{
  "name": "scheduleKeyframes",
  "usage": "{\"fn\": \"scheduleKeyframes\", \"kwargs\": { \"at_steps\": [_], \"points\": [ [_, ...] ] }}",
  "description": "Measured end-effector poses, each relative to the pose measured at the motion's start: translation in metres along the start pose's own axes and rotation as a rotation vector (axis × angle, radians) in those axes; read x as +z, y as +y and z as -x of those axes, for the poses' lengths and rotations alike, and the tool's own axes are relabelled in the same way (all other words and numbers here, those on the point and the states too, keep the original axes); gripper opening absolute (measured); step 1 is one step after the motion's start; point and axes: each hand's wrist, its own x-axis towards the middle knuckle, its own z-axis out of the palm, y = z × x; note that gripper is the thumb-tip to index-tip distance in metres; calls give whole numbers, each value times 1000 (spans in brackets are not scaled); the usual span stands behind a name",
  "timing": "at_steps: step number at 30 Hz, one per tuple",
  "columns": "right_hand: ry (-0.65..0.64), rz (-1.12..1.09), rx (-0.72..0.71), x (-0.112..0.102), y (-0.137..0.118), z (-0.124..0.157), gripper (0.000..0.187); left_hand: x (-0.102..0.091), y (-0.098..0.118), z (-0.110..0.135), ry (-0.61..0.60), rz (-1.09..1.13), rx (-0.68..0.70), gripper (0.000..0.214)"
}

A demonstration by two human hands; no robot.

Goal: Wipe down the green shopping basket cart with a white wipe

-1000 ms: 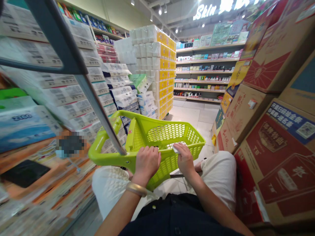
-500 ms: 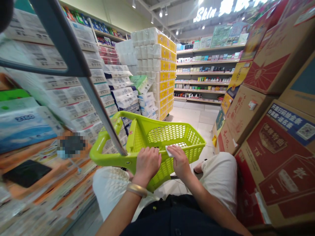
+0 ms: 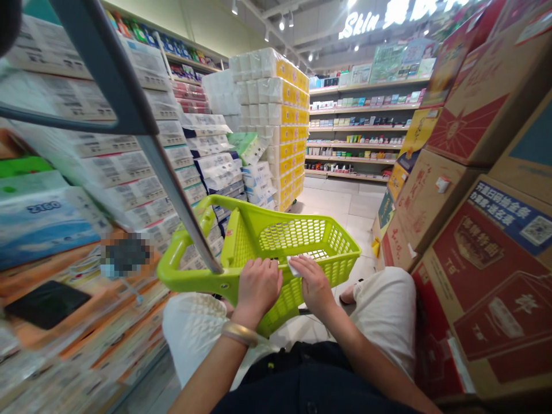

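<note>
A lime-green plastic shopping basket (image 3: 245, 230) with perforated walls stands in front of me, between my knees. My left hand (image 3: 260, 287) is closed over its near rim, a gold bangle on that wrist. Just to the right, my right hand (image 3: 314, 282) presses a small white wipe (image 3: 295, 267) against the same rim; the fingers cover most of it. A metal pull rod (image 3: 179, 201) with a dark grey handle (image 3: 116, 75) rises from the basket's left end toward the upper left.
Stacked cartons (image 3: 478, 247) stand close on my right. Tissue packs (image 3: 133, 149) are piled on the left, with a dark phone-like slab (image 3: 47, 303) lying on orange packs. Ahead are wrapped paper rolls (image 3: 271, 115) and stocked shelves (image 3: 357, 109) beyond the tiled floor (image 3: 334, 198).
My right hand has slid slightly left along the rim with the white wipe, closer to my left hand. The left hand and the basket have stayed in place.
</note>
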Motion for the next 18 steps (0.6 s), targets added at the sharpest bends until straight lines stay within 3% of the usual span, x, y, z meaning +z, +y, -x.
{"fn": "scheduleKeyframes", "kwargs": {
  "at_steps": [7, 13, 18],
  "points": [
    [94, 86, 128, -8, 15, 2, 56, 0, 1, 1, -6, -22, -3, 23],
    [-7, -3, 5, -2, -2, 1, 57, 0, 1, 1, -8, -25, 3, 22],
    [102, 69, 107, -12, 26, 4, 56, -1, -1, 2, -4, -30, 4, 20]
  ]
}}
